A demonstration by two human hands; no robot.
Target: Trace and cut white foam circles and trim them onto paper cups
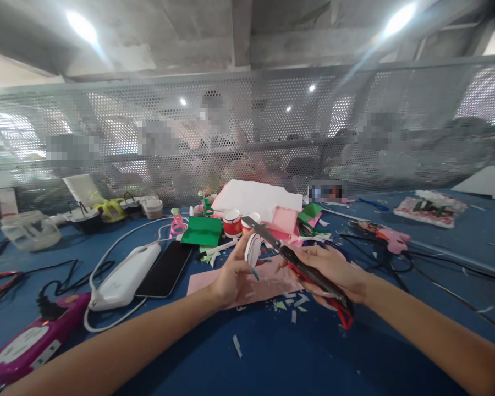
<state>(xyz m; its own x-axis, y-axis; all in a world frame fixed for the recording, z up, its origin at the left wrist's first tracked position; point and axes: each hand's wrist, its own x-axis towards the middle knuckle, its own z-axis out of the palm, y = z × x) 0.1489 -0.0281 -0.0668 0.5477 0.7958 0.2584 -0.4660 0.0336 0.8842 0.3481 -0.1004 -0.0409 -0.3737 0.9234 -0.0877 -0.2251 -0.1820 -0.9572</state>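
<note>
In my left hand [233, 280] is a white round piece [252, 251] with a thin dark line near its edge, held tilted between fingers and thumb. A small teal pointed bit shows below it. My right hand [325, 269] is wrapped round black-and-red-handled scissors [286, 254], whose grey blades point up and left, close to the round piece. Both hands are above a pink paper sheet [264, 283] strewn with small white and green scraps [299, 301]. Just behind them stand a red-and-white cup [232, 224] and a second similar cup, partly hidden.
A white power bank [126, 275], black phone [165, 269] and magenta power strip [37, 335] lie at left, with cables. Green folded paper [202, 231] and white sheets [256, 198] lie behind. A pink glue gun [391, 239] is at right. A perforated metal screen [247, 132] stands beyond.
</note>
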